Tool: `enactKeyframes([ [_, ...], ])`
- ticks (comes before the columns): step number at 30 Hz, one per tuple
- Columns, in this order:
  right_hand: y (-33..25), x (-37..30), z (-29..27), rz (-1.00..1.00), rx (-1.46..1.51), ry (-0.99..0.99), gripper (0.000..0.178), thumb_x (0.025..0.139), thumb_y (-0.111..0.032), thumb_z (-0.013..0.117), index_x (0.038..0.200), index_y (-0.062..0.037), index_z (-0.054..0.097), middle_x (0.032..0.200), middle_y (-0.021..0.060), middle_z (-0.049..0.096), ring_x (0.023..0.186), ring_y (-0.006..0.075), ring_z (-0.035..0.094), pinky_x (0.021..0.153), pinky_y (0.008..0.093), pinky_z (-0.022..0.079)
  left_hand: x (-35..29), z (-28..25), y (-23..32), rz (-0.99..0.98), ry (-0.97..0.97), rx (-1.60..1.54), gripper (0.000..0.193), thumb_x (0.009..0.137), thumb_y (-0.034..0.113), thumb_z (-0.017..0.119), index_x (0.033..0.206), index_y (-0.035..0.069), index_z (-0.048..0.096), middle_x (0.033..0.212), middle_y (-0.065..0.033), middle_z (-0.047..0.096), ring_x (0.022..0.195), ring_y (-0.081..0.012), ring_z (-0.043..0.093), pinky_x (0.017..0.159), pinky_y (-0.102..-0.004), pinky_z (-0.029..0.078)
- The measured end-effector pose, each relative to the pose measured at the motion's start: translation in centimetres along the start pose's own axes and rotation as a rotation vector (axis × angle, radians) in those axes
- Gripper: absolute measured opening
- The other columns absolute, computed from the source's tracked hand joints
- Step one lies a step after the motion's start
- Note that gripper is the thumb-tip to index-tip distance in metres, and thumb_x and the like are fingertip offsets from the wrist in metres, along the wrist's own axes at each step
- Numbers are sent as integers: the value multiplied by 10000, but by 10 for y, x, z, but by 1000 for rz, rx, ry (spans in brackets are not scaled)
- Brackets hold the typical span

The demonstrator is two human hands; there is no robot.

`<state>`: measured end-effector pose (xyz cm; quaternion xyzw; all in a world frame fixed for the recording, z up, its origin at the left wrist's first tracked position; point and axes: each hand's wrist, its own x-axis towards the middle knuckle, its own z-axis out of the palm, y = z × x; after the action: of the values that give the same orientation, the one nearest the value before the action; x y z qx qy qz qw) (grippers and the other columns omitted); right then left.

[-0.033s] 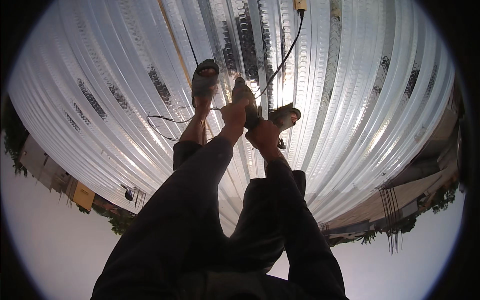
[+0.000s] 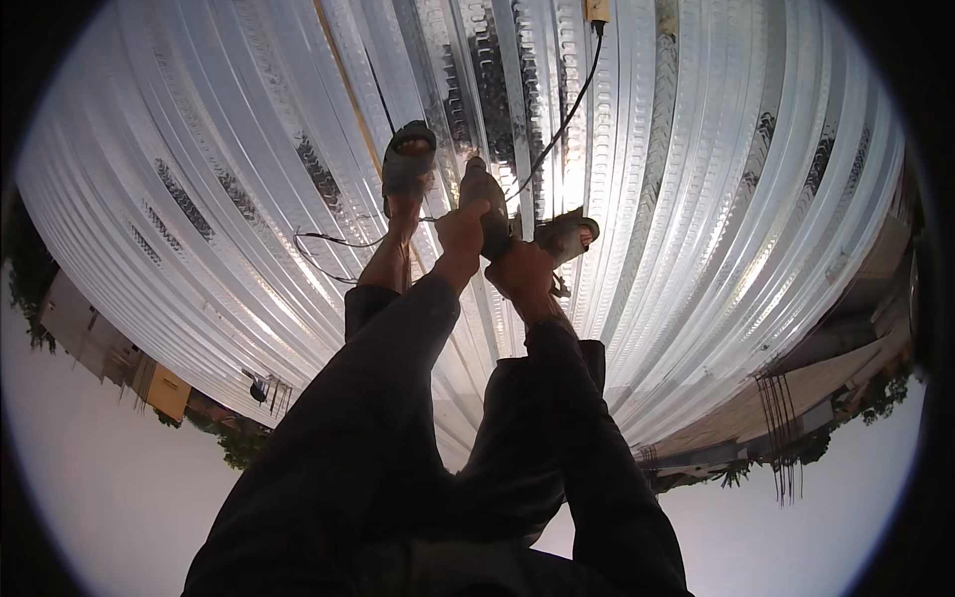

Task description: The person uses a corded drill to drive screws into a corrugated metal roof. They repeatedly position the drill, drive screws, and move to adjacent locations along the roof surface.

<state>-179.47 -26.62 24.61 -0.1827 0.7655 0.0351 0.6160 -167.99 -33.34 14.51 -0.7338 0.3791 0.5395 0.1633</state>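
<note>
Both of my hands are closed on a dark power drill [image 2: 487,194], whose narrow front end points away from me, down at the ribbed metal sheet. My left hand [image 2: 461,237] wraps the left side of its body. Behind it, my right hand [image 2: 523,269] grips the rear or handle, most of which is hidden by the fingers. What the drill's tip touches is too dark to make out. My sandalled left foot [image 2: 406,169] and right foot [image 2: 567,237] stand on the sheet to either side of the drill.
Shiny corrugated metal sheeting [image 2: 686,189] spreads all around. A black cable [image 2: 569,114] runs from a yellowish connector [image 2: 597,10] toward the drill; a thin wire [image 2: 323,236] loops by my left leg. Upright rebar [image 2: 779,428], buildings and trees lie beyond the sheeting's edge.
My hands and the drill have shifted very slightly to the left. The grip and the feet stay as they were.
</note>
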Motion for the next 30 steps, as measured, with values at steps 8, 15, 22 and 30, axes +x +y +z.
enactKeyframes([
  [8,-3,6,0,91,94,77,315,717,-269,727,933,-41,747,833,182,738,845,352,740,742,449,582,10,19,24,-111,172,153,703,688,419,804,1061,-158,656,1043,-283,707,1035,-375,700,913,-438,546],
  [15,-12,5,17,45,145,117,299,715,-252,695,879,-6,744,834,232,733,820,411,729,756,477,579,4,-15,23,48,-16,47,594,693,432,813,1011,-65,743,1034,-265,724,995,-365,709,884,-434,542],
  [22,-26,3,34,153,181,90,290,735,-234,697,926,-17,721,856,189,741,834,369,731,761,462,570,3,-19,40,-8,19,304,661,671,402,805,1052,-129,707,1040,-260,727,942,-340,729,866,-412,557],
  [30,-16,-1,76,58,353,514,530,800,-177,725,1292,-25,603,1086,203,691,939,374,691,780,495,541,-23,-19,50,-55,-28,186,582,703,392,775,1069,-57,720,984,-226,740,946,-347,731,857,-432,556],
])
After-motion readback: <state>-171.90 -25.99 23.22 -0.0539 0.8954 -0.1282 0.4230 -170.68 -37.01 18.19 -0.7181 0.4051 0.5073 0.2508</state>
